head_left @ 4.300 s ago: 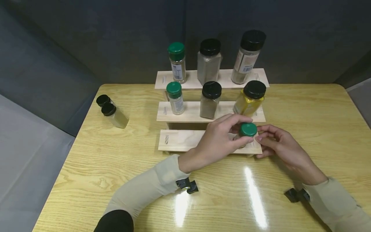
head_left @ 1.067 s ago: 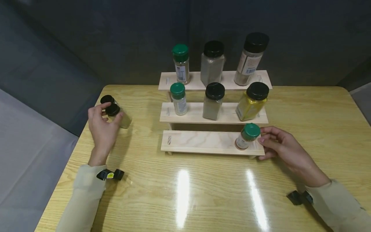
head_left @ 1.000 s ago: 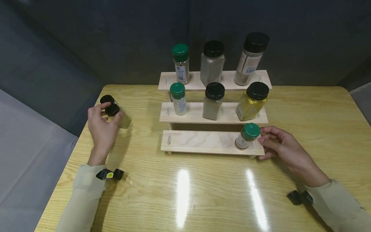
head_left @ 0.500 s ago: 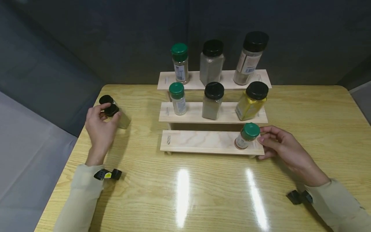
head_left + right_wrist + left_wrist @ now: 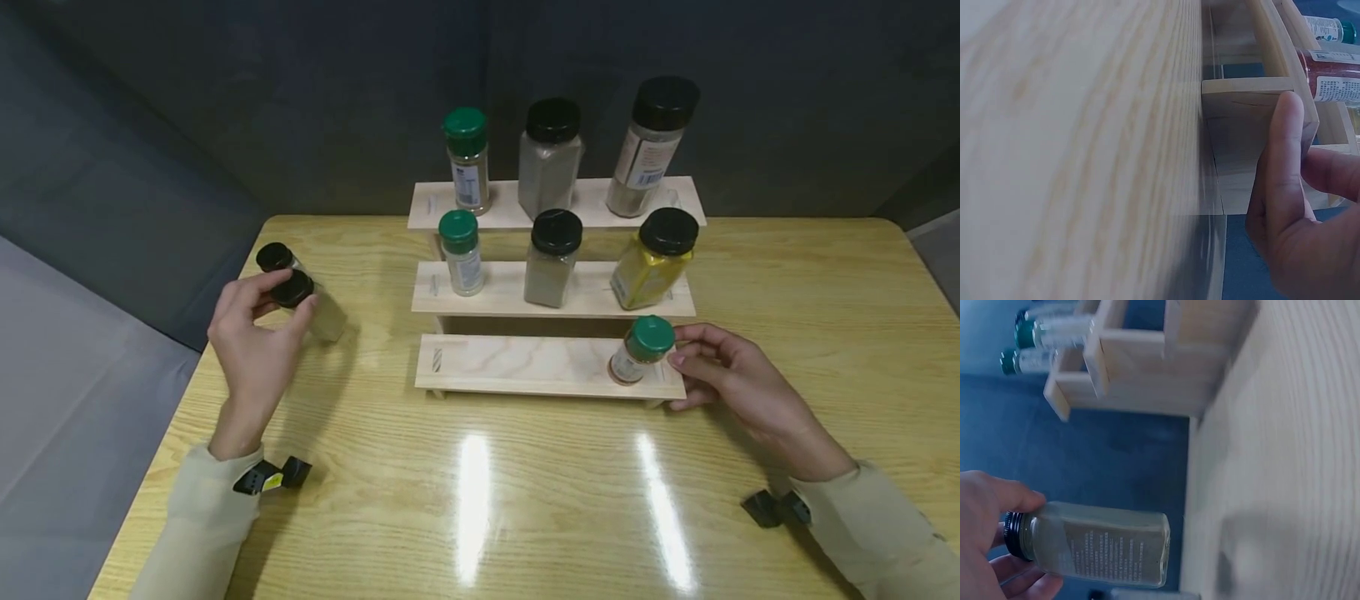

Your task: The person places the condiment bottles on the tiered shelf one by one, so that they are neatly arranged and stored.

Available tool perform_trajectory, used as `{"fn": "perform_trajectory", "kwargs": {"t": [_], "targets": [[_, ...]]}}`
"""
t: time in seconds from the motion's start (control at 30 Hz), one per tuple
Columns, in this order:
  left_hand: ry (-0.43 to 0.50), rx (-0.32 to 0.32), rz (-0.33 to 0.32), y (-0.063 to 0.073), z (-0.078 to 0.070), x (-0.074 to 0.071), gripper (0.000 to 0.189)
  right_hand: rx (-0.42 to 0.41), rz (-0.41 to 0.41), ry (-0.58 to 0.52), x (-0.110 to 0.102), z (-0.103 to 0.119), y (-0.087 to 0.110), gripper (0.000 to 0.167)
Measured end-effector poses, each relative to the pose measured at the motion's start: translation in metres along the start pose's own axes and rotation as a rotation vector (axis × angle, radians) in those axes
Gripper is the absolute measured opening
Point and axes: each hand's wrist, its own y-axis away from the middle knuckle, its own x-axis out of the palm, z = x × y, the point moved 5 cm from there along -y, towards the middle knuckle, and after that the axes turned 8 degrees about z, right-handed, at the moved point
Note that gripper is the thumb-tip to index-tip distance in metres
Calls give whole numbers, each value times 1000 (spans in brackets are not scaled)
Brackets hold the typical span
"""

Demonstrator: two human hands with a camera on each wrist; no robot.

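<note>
My left hand [image 5: 253, 354] holds a glass spice jar [image 5: 1104, 547] by its black lid end, thumb on one side and fingers on the other. In the left wrist view the jar's base shows a gap from the table. At the right end of a three-tier wooden spice rack [image 5: 517, 363], my right hand [image 5: 738, 387] grips the lowest shelf, with the thumb at its edge and fingers against the end support [image 5: 1241, 119]. A small green-lidded spice jar [image 5: 627, 367] stands on that shelf, close to the right fingertips.
Another black-lidded jar [image 5: 274, 257] stands behind the held one, mostly hidden. Three jars stand on the middle shelf, including a yellow one [image 5: 647, 275]. The top shelf bears three more, the tallest [image 5: 643, 158] at right. Dark cloth [image 5: 337, 108] hangs behind the table.
Earlier my left hand was at the green-lidded jar on the lowest shelf; it let go and moved left to the black-lidded jar, which has now shifted slightly. My right hand stays at the rack.
</note>
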Motion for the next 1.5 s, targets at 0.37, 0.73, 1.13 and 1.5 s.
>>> {"fn": "perform_trajectory", "kwargs": {"t": [0.37,0.73,1.13,1.5], "targets": [[149,148,70,2,-52,13,36,1,-2,-3,0,-1,1,23],[197,232,188,6,-96,29,33,8,-6,21,-1,1,1,21],[245,370,385,12,-135,72,36,-8,8,52,-2,2,-1,19],[313,431,510,19,-159,116,35,-14,10,30,0,2,0,20]]}}
